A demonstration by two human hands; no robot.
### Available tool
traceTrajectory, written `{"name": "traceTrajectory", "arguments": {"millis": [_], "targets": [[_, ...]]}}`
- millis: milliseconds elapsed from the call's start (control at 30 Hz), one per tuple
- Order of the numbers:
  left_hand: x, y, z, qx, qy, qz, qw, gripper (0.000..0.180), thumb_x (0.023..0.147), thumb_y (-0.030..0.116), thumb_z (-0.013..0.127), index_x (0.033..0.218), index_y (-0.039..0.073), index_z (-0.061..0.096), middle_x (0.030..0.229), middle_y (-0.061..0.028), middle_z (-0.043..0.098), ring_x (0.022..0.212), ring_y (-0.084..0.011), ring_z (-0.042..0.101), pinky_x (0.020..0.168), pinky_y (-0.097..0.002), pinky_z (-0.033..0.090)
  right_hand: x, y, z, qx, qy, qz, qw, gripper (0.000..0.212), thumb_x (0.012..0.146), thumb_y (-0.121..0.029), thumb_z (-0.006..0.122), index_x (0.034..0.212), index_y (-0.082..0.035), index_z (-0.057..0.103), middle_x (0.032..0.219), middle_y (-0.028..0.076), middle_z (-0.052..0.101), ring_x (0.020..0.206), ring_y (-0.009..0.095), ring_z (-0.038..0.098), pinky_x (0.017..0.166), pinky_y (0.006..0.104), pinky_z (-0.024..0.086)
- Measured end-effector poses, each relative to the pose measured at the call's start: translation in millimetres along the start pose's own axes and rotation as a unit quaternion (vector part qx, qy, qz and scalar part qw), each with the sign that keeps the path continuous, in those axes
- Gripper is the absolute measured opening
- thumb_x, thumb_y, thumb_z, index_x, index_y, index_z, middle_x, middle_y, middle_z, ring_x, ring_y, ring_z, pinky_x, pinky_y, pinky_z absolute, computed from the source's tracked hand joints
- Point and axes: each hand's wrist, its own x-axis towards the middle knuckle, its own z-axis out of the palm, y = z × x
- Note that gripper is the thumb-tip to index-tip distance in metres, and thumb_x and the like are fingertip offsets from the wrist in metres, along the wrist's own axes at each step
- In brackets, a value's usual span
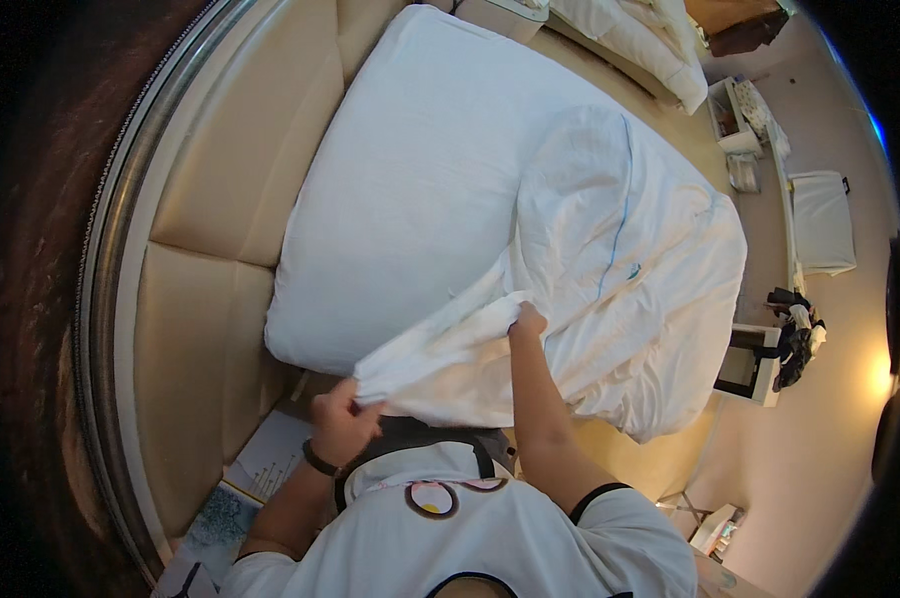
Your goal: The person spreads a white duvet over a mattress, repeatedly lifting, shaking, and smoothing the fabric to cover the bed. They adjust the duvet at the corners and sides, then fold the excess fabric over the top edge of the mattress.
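Standing at the bedside, the person has a white duvet (pixel 609 269) partly pulled across the mattress (pixel 410 169). Left hand (pixel 342 424) is closed on the near corner of the folded edge, down by the bed's lower left side, fingers wrapped round the cloth. Right hand (pixel 528 319) is up on the bed, pinching the same fold farther along; fingertips look buried in the fabric, so it's a narrow, holding grip, tho the exact finger placement is hard to tell.

Progress, as I'd judge it: approx halfway. Mattress already wears a smooth white sheet, w/ the upper left part bare and flat. Duvet covers only the right and lower part, bunched and wrinkled, a thin blue seam line running down it. Still left: spreading it over the uncovered half, squaring the corners, smoothing creases. No pillows on the bed that I can see.

Duvet vs grip: the held fold runs as a taut band between both hands, left end just off the mattress edge near the person's chest, right end on the bed. The bulk lies beyond the right hand, away from the body.

Padded headboard (pixel 221 199) curves along the left. A small white table (pixel 751 364) stands right of the bed.
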Motion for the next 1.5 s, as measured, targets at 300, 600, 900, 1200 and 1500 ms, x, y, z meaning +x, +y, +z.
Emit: {"name": "traceTrajectory", "arguments": {"millis": [300,600,900,1200,1500], "targets": [[-0.1,28.1,13.1,0.165,0.122,0.332,0.921,0.022,0.069,0.000,0.068,0.064,0.003,0.047,0.055,-0.0130,0.046,0.048,-0.0330,0.049,0.042,-0.0379,0.037,-86.3,-20.3,32.5,0.078,-0.107,0.019,0.991,0.061,0.074,-0.017,0.071,0.125,0.001,0.043,0.109,0.017,0.054,0.087,0.028,0.058,0.066,0.0400,0.053],[24.6,46.7,84.6,0.045,-0.075,0.418,0.904,0.017,0.069,-0.002,0.065,0.079,0.000,0.051,0.076,-0.0173,0.052,0.081,-0.0399,0.052,0.072,-0.0451,0.044,-151.3,-27.6,15.2,-0.018,-0.351,0.157,0.923,0.077,0.082,-0.036,0.070,0.142,-0.012,0.027,0.131,0.012,0.047,0.110,0.030,0.053,0.077,0.0414,0.052],[52.9,18.7,132.2,-0.067,-0.247,0.210,0.944,0.022,0.080,0.003,0.063,0.098,0.000,0.053,0.089,-0.0133,0.060,0.080,-0.0245,0.061,0.072,-0.0324,0.049,-125.7,-22.1,11.8,0.145,-0.565,0.320,0.747,0.047,0.088,-0.024,0.061,0.128,-0.007,0.045,0.111,0.009,0.057,0.094,0.022,0.060,0.075,0.0357,0.053],[161.0,-58.3,102.0,0.159,0.000,0.216,0.964,0.079,0.072,0.004,0.071,0.139,0.013,0.030,0.123,-0.0134,0.052,0.100,-0.0243,0.058,0.084,-0.0341,0.050,-136.4,-48.7,-17.9,0.078,-0.547,0.181,0.813,0.023,0.084,-0.005,0.062,0.107,-0.001,0.062,0.090,0.006,0.067,0.075,0.015,0.065,0.064,0.0292,0.054],[198.8,-22.0,143.8,-0.094,-0.434,0.051,0.895,0.085,0.070,0.004,0.078,0.141,0.017,0.033,0.134,-0.0086,0.046,0.121,-0.0207,0.048,0.100,-0.0370,0.042,-136.0,-119.1,-49.3,-0.148,-0.517,0.005,0.843,0.021,0.078,-0.006,0.068,0.097,0.001,0.068,0.086,0.002,0.066,0.075,0.009,0.060,0.069,0.0237,0.048]]}}
